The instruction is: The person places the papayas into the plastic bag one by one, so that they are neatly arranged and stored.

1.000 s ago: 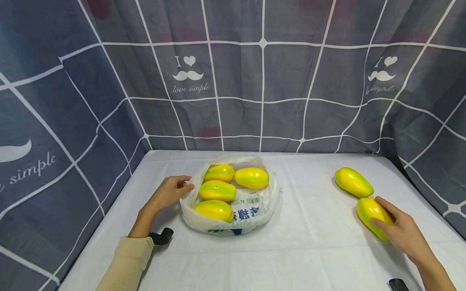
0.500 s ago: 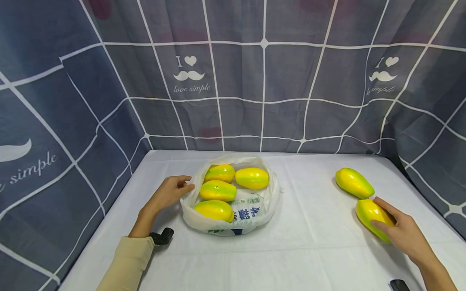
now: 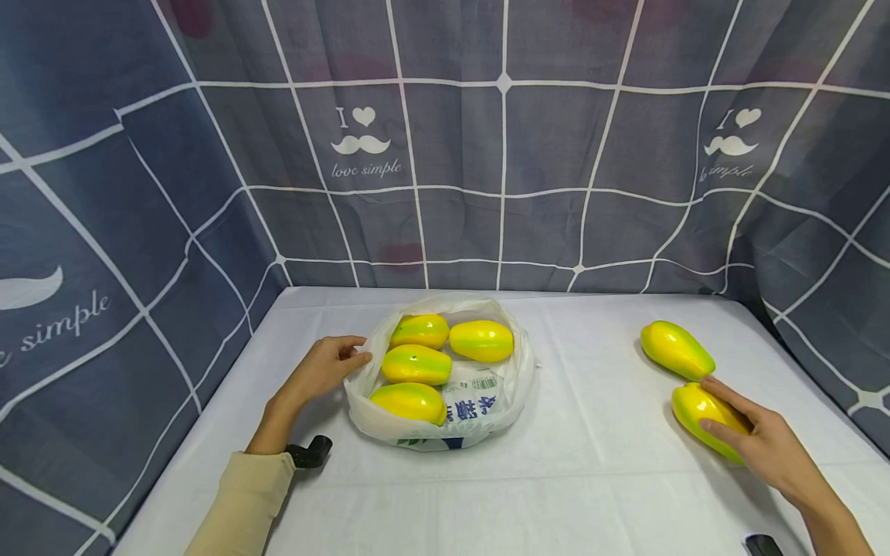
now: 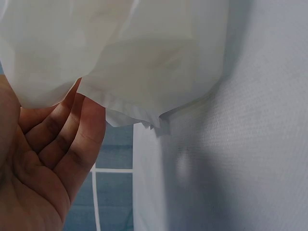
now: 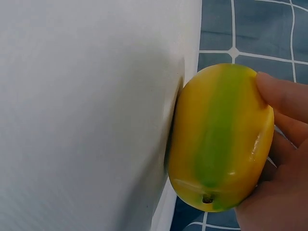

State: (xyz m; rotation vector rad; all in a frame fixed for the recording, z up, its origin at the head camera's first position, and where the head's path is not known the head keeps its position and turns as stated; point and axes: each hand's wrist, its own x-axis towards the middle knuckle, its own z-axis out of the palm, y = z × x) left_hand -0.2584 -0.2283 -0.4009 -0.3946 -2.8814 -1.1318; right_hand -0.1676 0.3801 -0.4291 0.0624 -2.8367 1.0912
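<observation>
A white plastic bag (image 3: 524,386) stands on the table with its mouth spread, and several yellow-green papayas (image 3: 416,364) lie inside it. My left hand (image 3: 323,367) pinches the bag's left rim; in the left wrist view the bag's film (image 4: 144,57) covers part of the fingers. Over at the right, my right hand (image 3: 761,440) grips a papaya (image 3: 702,417) between thumb and fingers. That papaya (image 5: 219,139) lies against or very near the tablecloth; I cannot tell which. Just behind it lies another papaya (image 3: 676,347).
A white cloth (image 3: 556,494) covers the table. Dark grey curtains (image 3: 452,139) with white grid lines rise behind it and at both sides. Black wrist devices show at the left wrist (image 3: 309,452) and near the right forearm (image 3: 762,545).
My right hand has shifted slightly left with the papaya it grips. The left hand, the bag and the other papayas stay where they were.
</observation>
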